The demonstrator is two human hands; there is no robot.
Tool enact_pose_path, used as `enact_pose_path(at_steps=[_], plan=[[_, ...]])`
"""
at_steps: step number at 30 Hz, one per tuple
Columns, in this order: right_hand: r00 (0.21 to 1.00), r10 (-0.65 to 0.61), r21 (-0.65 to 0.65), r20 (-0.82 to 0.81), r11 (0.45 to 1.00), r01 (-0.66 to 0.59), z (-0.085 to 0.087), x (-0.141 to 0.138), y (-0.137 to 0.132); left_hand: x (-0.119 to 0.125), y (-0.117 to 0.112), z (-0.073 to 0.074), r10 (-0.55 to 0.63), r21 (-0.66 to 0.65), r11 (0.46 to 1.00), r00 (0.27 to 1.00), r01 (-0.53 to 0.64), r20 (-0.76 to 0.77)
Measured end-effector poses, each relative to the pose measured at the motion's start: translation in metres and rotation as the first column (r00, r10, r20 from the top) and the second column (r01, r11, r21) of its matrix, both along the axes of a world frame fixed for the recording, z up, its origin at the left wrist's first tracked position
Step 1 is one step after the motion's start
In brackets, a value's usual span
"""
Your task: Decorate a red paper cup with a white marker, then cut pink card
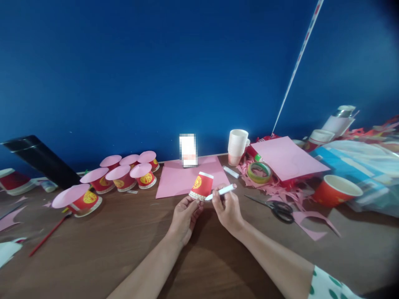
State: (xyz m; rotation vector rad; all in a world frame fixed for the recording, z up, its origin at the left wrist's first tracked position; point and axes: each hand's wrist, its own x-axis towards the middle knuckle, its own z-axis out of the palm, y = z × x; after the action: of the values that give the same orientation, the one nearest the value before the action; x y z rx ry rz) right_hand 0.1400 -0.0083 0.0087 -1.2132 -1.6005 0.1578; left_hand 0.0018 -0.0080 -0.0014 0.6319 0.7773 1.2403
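Blue wall [156,74] backs the desk [109,249]. Before the pink sheet [174,178], the left hand [184,218] pinches a red cup [202,185] between its fingers; the right hand [230,214] has fingers closed round a marker [223,190]. Such a slight pinch could let the cup twist, the marker skid.

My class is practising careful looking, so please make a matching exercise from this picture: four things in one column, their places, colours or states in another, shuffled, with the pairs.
Things
1. pen
2. scissors
3. tape roll
4. stack of cups

Descriptions
A. upright near the blue wall
B. a greenish-yellow ring
C. black-handled
D. held in the right hand

Pairs: 1-D, 2-C, 3-B, 4-A
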Motion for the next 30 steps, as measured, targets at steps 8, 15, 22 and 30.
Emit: enact_pose_path(at_steps=[8,15,22,30], plan=[[1.000,-0.009,0.024,-0.002,1.000,0.009,0.0004,0.0009,0.0001,0.0002,0.0008,-0.0013,0.008,-0.003,1.000,1.000,-0.008,0.005],[1.000,-0.024,0.024,-0.008,0.999,0.024,0.0014,0.0021,0.0006,-0.0007,0.0001,-0.0018,0.005,-0.005,1.000,1.000,-0.005,0.003],[0.999,-0.041,0.036,-0.004,0.999,0.041,0.0027,0.0032,0.0010,-0.0008,0.0001,-0.0010,0.011,-0.017,1.000,1.000,-0.011,0.009],[0.999,-0.036,0.036,-0.024,0.999,0.037,0.0034,0.0032,0.0009,-0.0013,0.0002,-0.0014,0.001,-0.005,1.000,1.000,-0.001,0.017]])
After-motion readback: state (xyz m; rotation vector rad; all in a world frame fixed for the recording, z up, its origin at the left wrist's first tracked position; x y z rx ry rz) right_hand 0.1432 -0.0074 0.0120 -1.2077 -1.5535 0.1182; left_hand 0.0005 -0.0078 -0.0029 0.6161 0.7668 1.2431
